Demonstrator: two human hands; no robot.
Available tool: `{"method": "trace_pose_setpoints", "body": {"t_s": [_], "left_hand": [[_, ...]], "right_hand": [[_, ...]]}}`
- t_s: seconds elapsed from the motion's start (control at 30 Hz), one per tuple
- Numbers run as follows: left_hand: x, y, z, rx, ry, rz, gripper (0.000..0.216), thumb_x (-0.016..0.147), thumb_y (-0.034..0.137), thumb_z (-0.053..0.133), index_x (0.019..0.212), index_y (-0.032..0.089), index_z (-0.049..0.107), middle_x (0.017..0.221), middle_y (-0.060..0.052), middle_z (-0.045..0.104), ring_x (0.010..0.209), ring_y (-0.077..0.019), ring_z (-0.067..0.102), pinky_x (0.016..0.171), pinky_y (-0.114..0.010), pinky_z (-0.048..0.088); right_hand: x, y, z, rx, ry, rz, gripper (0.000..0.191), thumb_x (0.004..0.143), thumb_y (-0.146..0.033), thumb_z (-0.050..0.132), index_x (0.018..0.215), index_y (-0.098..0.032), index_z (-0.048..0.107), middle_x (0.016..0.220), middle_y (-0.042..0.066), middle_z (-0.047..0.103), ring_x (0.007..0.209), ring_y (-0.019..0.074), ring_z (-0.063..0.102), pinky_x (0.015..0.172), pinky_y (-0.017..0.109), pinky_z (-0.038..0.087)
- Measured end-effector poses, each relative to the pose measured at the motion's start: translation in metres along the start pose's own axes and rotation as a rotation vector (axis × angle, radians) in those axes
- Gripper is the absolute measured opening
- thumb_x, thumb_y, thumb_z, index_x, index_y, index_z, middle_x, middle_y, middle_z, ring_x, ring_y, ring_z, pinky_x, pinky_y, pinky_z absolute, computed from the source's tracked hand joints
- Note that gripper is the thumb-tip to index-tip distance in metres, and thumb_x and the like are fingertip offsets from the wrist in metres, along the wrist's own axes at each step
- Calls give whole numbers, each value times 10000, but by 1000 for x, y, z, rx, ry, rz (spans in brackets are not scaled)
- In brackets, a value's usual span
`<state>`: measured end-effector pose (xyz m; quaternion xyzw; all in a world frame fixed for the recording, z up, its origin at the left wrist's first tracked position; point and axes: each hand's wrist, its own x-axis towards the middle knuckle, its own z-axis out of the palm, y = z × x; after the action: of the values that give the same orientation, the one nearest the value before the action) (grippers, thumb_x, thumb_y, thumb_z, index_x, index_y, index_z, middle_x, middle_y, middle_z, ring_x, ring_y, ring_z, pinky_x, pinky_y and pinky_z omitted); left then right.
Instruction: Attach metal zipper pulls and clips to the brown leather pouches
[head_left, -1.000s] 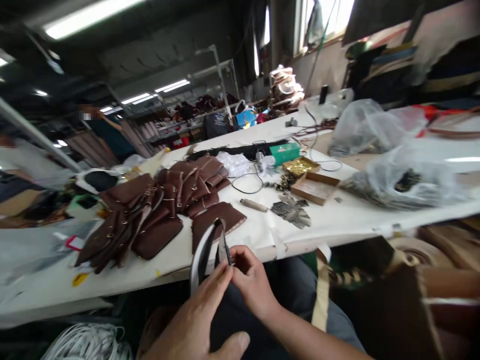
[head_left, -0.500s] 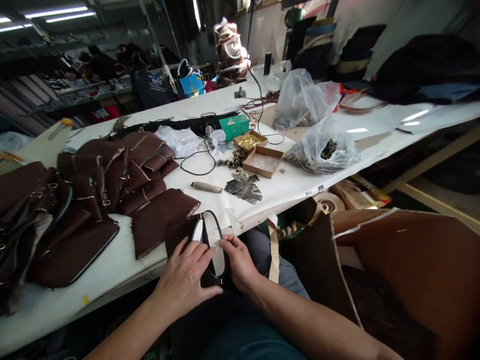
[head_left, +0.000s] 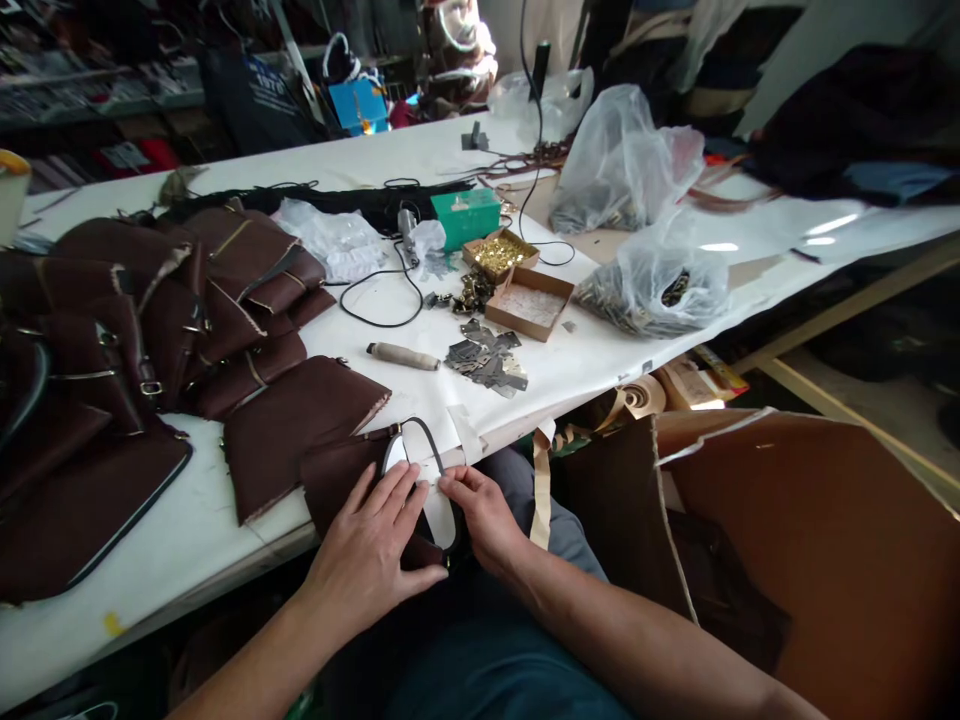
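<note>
A dark brown leather piece (head_left: 337, 478) with a black-edged oval opening lies over the near edge of the white table (head_left: 615, 360). My left hand (head_left: 371, 555) rests flat on it with the fingers stretched out, the thumb under its lower edge. My right hand (head_left: 480, 515) pinches the right side of the oval rim near a white patch. Another brown leather panel (head_left: 289, 425) lies just behind it.
A heap of brown leather bag parts (head_left: 135, 320) covers the table's left. Further back lie a wooden-handled tool (head_left: 403, 356), grey metal plates (head_left: 487, 362), two cardboard boxes of hardware (head_left: 517, 285), a green box (head_left: 466, 216) and plastic bags (head_left: 652, 285). A brown cardboard sheet (head_left: 810, 540) stands at my right.
The view tilted down from the room to the table. The leather piece, held upright a second ago, now lies on the table edge with my left hand flat on it.
</note>
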<state>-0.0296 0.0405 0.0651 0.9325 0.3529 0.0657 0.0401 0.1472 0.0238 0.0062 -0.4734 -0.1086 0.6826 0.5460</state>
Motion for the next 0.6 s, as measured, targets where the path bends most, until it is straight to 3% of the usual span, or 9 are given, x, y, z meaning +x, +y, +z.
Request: {"method": "trace_pose_setpoints", "body": {"t_s": [0.1,0.2,0.33,0.47,0.53,0.6], "left_hand": [[-7,-3,13,-1,41,-26,838,840,623,789,1490,124,618,1637,-180,549,1525,-390,490,1263,-565,410],[-10,-3,20,-7,94,-29,832,843,622,776,1502,143,607,1636,-165,555,1515,-383,499,1241,-554,433],[-10,-4,27,-10,181,-25,833,850,655,751,1507,162,606,1631,-154,565,1487,-378,520,1235,-553,418],[-11,-6,31,-4,223,-20,838,849,718,730,1488,186,628,1615,-142,586,1467,-365,536,1216,-546,411],[-11,-7,32,-10,231,-21,852,837,735,736,1484,189,633,1603,-141,599,1456,-364,544,1205,-546,416],[-11,-6,31,-21,223,-29,863,824,746,744,1474,188,643,1591,-146,610,1446,-368,553,1199,-556,422]], "right_hand": [[-1,0,-6,-86,-22,-11,378,749,-462,896,847,-187,656,718,-23,650,622,125,531,621,259,439],[-4,-10,-17,-323,-90,-46,377,835,-528,830,837,-189,664,705,-19,633,615,130,518,598,262,407],[8,-63,-27,-864,-55,-379,343,936,-530,734,835,-203,721,720,3,675,656,165,583,614,281,419],[65,-140,-5,-1366,81,-776,190,960,-397,713,1030,-238,789,980,38,785,864,206,699,799,304,494],[103,-168,13,-1605,165,-752,254,978,-405,686,1163,-265,789,1143,53,788,947,220,716,800,301,498],[137,-184,27,-1704,192,-714,284,962,-414,704,1178,-256,800,1202,88,779,996,256,723,783,312,499]]}}
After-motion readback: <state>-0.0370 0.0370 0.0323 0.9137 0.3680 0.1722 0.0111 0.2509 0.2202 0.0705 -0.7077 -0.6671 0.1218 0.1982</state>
